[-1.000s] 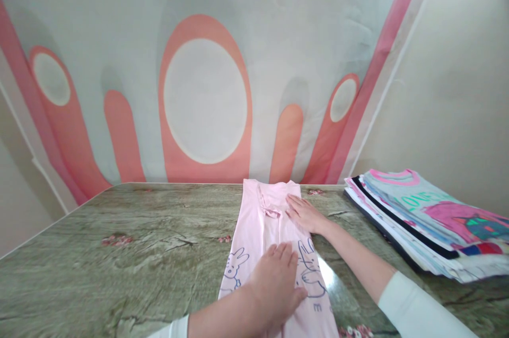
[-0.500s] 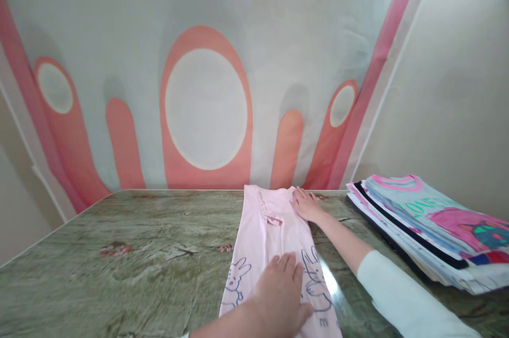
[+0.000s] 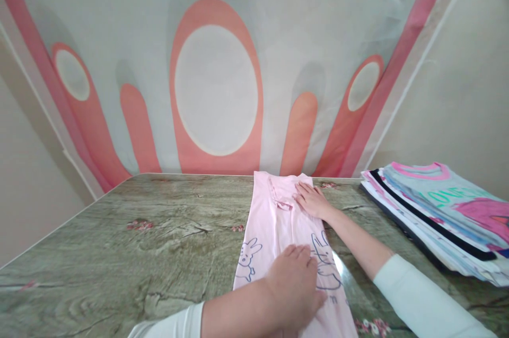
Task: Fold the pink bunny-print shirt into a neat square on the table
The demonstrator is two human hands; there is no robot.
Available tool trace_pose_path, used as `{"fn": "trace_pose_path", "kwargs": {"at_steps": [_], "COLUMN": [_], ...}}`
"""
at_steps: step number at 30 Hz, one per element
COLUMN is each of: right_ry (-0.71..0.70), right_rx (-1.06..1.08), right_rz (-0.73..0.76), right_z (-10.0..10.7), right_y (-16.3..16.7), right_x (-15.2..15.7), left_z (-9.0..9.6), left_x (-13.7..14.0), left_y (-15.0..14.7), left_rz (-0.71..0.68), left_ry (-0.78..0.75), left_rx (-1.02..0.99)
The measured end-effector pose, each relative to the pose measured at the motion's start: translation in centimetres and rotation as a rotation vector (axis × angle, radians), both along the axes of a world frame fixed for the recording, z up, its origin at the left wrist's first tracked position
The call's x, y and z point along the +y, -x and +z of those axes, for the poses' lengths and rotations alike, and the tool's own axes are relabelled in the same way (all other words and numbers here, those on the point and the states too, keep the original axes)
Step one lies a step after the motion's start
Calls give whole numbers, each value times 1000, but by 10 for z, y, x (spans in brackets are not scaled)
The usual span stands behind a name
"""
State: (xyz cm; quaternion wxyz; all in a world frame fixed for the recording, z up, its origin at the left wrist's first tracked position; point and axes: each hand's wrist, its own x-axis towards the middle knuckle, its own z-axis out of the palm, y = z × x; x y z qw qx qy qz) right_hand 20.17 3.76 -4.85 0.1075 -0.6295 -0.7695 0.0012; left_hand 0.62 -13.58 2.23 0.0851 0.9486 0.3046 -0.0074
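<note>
A pale pink child's garment [image 3: 264, 226] lies as a long folded strip on the table, with line-drawn rabbits printed across its nearer half. A ruffled neckline or fold shows near its far end. My left hand [image 3: 296, 287] rests palm down on the nearer part, between the two rabbits, fingers stretched out. Farther away, my right hand [image 3: 313, 201] lies flat on the garment's upper right side, fingers extended. Neither hand grips the cloth. The garment's near end runs out of the bottom of the view.
A stack of folded clothes [image 3: 429, 221] stands at the right, topped by a grey shirt [image 3: 457, 189] with a pink collar. The wood-patterned table [image 3: 170, 253] ends against a wall hanging [image 3: 214, 88] with coral shapes.
The camera view has shifted, moving the scene right and up. My right hand has slid inward from the garment's far right edge. My left hand has moved slightly toward me over the cloth.
</note>
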Motion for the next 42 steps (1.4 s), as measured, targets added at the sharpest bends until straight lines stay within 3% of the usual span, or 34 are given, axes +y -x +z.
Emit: {"fn": "trace_pose_path", "kwargs": {"at_steps": [3, 7, 13, 27, 36, 42], "right_ry": [-189, -349, -310, -278, -288, -248], "right_rx": [62, 170, 95, -252, -141, -72], "right_rz": [17, 131, 362, 344, 320, 496], "right_z": [10, 31, 45, 54, 56, 53], "right_y": [3, 16, 49, 59, 61, 67], "right_x": [-11, -32, -56, -61, -69, -73], "left_z": [6, -6, -25, -19, -17, -19], "left_x": [18, 50, 66, 58, 56, 58], "left_y": [15, 44, 73, 73, 76, 75], "left_rz": [-27, 231, 289, 270, 258, 247], "left_ry": [5, -122, -161, -145, -136, -132], "left_rx": [-47, -72, -48, 37, 26, 14]}}
